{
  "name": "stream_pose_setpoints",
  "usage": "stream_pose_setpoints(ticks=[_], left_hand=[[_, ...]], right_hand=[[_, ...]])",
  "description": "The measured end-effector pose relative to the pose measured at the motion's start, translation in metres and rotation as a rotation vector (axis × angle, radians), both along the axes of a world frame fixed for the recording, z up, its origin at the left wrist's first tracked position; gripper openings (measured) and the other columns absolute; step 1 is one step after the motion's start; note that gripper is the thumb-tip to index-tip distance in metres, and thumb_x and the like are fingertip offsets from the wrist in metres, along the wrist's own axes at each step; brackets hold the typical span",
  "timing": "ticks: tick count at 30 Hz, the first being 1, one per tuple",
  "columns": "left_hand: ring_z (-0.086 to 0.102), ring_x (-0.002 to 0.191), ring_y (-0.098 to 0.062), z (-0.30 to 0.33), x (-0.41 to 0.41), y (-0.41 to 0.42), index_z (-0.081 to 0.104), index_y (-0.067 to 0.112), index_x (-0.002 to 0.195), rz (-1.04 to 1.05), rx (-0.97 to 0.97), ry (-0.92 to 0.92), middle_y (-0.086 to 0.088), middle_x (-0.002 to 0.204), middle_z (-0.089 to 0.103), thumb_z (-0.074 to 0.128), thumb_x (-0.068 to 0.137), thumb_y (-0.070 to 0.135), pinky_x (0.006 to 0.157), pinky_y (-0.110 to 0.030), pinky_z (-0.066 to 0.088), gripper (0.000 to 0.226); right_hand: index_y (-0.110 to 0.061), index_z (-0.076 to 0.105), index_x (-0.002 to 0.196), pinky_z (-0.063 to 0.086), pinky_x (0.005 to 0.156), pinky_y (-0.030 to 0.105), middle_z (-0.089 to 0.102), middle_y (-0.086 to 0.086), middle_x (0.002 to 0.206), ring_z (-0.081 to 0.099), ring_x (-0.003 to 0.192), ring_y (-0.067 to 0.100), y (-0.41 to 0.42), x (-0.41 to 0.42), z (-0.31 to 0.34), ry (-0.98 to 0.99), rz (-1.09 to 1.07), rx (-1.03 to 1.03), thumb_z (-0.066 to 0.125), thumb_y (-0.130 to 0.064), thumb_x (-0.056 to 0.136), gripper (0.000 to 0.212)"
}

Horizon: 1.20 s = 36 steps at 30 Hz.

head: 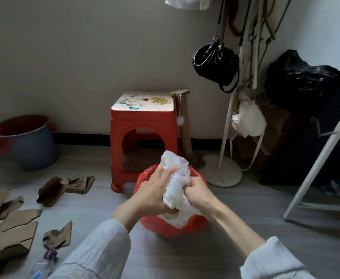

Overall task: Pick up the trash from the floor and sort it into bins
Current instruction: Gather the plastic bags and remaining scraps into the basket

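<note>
Both my hands hold a crumpled clear plastic bag [175, 184] right above the red-lined bin [173, 226] in the middle of the floor. My left hand [155, 190] wraps its fingers round the bag's left side. My right hand [197, 190] clenches the bag's right side in a fist. The bag's lower end hangs down into the bin's mouth. A second bin, blue with a red liner [26, 141], stands at the far left by the wall. Torn cardboard pieces [14, 224] lie on the floor at the left, and a clear plastic bottle [42, 266] lies at the bottom left.
A red plastic stool [143, 133] stands just behind the red bin. A white coat stand [223, 172] with hanging bags rises at the right, with a black sack [297, 79] behind it. A white frame leg [317, 164] slants across the right side.
</note>
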<state>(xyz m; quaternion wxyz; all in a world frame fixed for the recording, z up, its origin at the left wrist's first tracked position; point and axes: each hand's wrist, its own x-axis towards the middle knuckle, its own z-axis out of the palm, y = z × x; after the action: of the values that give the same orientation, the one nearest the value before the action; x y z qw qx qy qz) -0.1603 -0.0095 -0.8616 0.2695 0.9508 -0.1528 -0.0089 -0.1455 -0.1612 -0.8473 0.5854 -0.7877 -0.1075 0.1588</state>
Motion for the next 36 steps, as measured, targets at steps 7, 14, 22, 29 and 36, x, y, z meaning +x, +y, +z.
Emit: stream_pose_setpoints(ticks=[7,14,22,29,36], left_hand=[[0.061,0.075,-0.007,-0.002,0.001,-0.003,0.043,0.027,0.095,0.196,-0.41,-0.046,0.005,0.085,0.061,0.07,0.076,0.014,0.064,-0.024,0.052,0.035],[0.038,0.061,-0.011,-0.015,0.014,0.005,0.033,0.031,0.064,0.271,-0.263,-0.28,0.005,0.066,0.042,0.061,0.073,0.008,0.055,-0.028,0.034,0.037],[0.049,0.104,-0.007,-0.009,0.018,-0.002,0.034,-0.009,0.13,0.129,-0.248,-0.07,0.008,0.126,0.046,0.063,0.081,0.007,0.092,-0.018,0.036,0.06],[0.036,0.123,-0.025,-0.026,0.035,-0.009,0.005,0.026,0.145,0.151,-0.186,0.185,-0.004,0.13,0.04,0.07,0.075,0.03,0.105,-0.042,0.032,0.096],[0.01,0.143,-0.024,-0.102,0.061,0.039,0.0,0.032,0.148,0.135,0.251,0.262,-0.002,0.155,0.013,0.047,0.093,0.039,0.115,-0.044,0.017,0.072]], right_hand=[[-0.028,0.056,0.104,0.054,0.072,0.021,0.066,-0.005,0.097,0.065,0.092,0.009,0.008,-0.002,0.007,-0.09,-0.034,0.217,0.057,-0.01,0.089,0.024],[-0.027,0.021,0.147,0.029,0.104,0.021,0.027,-0.016,0.136,0.028,0.129,-0.001,0.004,0.004,-0.004,-0.299,-0.004,0.007,0.055,-0.023,0.09,0.067],[-0.04,0.041,0.132,0.049,0.085,0.014,0.052,-0.031,0.118,0.056,0.11,-0.008,-0.013,0.01,-0.008,-0.054,0.241,0.191,0.064,-0.028,0.087,0.052],[-0.018,0.071,0.092,0.052,0.077,0.029,0.068,-0.006,0.084,0.061,0.083,0.015,0.0,0.045,-0.042,-0.191,-0.2,-0.222,0.053,-0.01,0.085,0.022],[-0.018,0.058,0.116,0.044,0.09,0.038,0.055,0.004,0.122,0.043,0.124,0.029,0.003,0.097,-0.099,-0.459,0.275,-1.065,0.046,-0.01,0.091,0.029]])
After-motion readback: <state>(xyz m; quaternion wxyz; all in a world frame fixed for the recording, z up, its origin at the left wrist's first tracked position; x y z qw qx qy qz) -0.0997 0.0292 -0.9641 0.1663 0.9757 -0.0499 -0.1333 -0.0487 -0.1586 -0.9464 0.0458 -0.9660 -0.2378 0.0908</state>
